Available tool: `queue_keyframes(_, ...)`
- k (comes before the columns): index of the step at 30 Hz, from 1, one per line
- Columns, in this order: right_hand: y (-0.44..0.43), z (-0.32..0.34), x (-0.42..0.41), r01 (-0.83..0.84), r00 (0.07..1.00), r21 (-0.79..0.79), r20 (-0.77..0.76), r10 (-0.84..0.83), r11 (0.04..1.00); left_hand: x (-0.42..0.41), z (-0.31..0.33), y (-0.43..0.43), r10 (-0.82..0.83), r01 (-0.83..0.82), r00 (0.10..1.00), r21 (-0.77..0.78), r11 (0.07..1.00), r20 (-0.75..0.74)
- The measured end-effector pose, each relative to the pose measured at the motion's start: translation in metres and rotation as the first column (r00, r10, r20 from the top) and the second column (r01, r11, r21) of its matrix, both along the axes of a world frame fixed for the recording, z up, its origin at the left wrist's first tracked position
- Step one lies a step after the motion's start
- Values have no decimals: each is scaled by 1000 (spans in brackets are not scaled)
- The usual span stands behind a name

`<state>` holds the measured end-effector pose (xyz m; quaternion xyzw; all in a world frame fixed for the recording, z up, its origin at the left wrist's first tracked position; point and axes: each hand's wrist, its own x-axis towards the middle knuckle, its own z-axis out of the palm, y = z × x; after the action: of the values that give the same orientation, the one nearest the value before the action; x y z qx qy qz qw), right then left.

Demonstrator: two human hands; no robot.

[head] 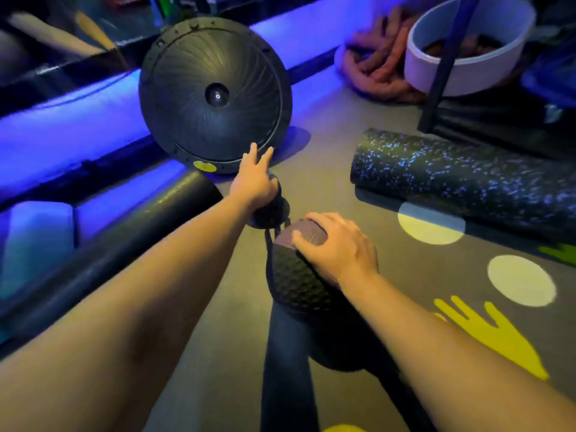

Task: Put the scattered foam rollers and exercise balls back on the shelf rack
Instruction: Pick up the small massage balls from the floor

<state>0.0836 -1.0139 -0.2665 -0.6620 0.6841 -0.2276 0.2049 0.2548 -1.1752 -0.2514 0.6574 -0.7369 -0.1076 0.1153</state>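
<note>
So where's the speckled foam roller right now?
The speckled roller lies on the floor at the right of the head view, right of the right hand, just behind a pale yellow dot.

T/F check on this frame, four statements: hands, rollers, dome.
1. The right hand grips the end of the textured roller. True.
2. The speckled roller stands upright. False: it lies on its side on the floor.
3. The black dome lies flat on the floor. False: it stands on edge, tilted back.
4. The left hand reaches toward the dome's lower rim. True.
</note>
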Motion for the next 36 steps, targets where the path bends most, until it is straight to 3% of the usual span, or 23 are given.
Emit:
queue_keyframes(2, 9, -2, -1, 20, 1000, -51, 22, -19, 999, 4, -13, -17, 62, -71, 991, 75, 995, 115)
queue_keyframes(4, 19, -2, -2, 12, 999, -81, 33, -9, 997, 22, -31, -15, 99, -126, 986, 204, 971, 136)
queue_keyframes(8, 11, -5, -23, 14, 986, -9, 165, -13, 1000, 53, -57, 26, -29, 14, 993, 131, 991, 115)
queue_keyframes(11, 6, -13, -55, 18, 949, 15, 314, -22, 1000, 62, -54, 66, -134, 91, 953, 165, 982, 272)
queue_keyframes(14, 20, -22, -107, 30, 977, 39, 209, -38, 999, 69, -45, 109, -230, 183, 918, 171, 968, 324)
queue_keyframes(16, 37, -25, -144, 113, 993, 117, -46, -108, 987, 73, -46, 138, -214, 196, 939, 91, 976, 268)
queue_keyframes(18, 57, -29, -170, 310, 925, 93, -258, -278, 946, 70, -51, 162, -22, 28, 999, -129, 991, 44)
queue_keyframes(20, 72, -23, -176, 493, 851, -8, -205, -484, 870, 60, -54, 172, 183, -240, 953, -231, 943, -240)
queue_keyframes(22, 75, -14, -166, 628, 775, -85, -20, -631, 774, 54, -53, 171, 307, -402, 888, -254, 879, -344)
queue_keyframes(25, 73, -5, -142, 561, 827, -92, 9, -562, 823, 53, -54, 160, 470, -524, 790, -36, 851, -395)
queue_keyframes(28, 77, -7, -144, 547, 834, -49, -50, -549, 836, 38, -59, 169, 453, -391, 795, 230, 891, -404)
queue_keyframes(31, 90, -3, -160, 459, 847, -153, -224, -483, 875, 14, -66, 193, 287, -267, 924, 110, 957, -252)
queue_keyframes(33, 100, 0, -162, 431, 808, -234, -330, -488, 871, -11, -65, 208, 138, -131, 985, 64, 989, -102)
queue_keyframes(36, 112, -1, -146, 474, 766, -291, -329, -552, 831, -62, -46, 223, -179, 178, 980, 15, 984, 86)
